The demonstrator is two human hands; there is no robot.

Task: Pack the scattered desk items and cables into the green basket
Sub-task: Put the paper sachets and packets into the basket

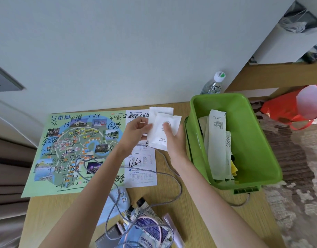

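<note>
White packets (163, 135), gripped by my left hand (136, 130) and my right hand (173, 140), should be stacked flush, then lowered flat into the green basket (254, 140) just to the right.

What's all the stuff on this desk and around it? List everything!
Green plastic basket: one, green, right end of wooden desk.
Long white paper packet: one, white, inside basket.
White square sachets: two, white, held above desk.
Illustrated paper map: one, green, left on desk.
Grey braided cable: count unclear, grey, looping over desk.
Clear plastic water bottle: one, clear, behind basket.
Red bag: one, red, floor at right.
Baby wipes pack: one, blue, near edge.
Left hand: one, pinching rear sachet.
Right hand: one, gripping front sachet.
</note>
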